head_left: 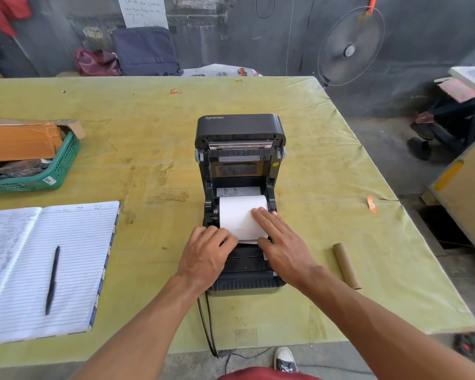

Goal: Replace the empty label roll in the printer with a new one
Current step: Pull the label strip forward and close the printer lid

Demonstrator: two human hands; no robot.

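A black label printer (240,127) stands mid-table with its lid raised. A white label roll (237,212) lies in its bay, its loose end drawn toward the front. My left hand (207,253) has its fingers curled at the roll's front left edge, pinching the paper. Flat on the roll's right side rests my right hand (279,237), fingers spread. The empty brown cardboard core (346,266) lies on the table to the right of the printer.
An open lined notebook (74,259) with a black pen (52,279) lies at the left. A green basket (54,171) holding boxes sits at far left. Black cables (207,325) run off the yellow table's (327,165) front edge. A fan stands behind.
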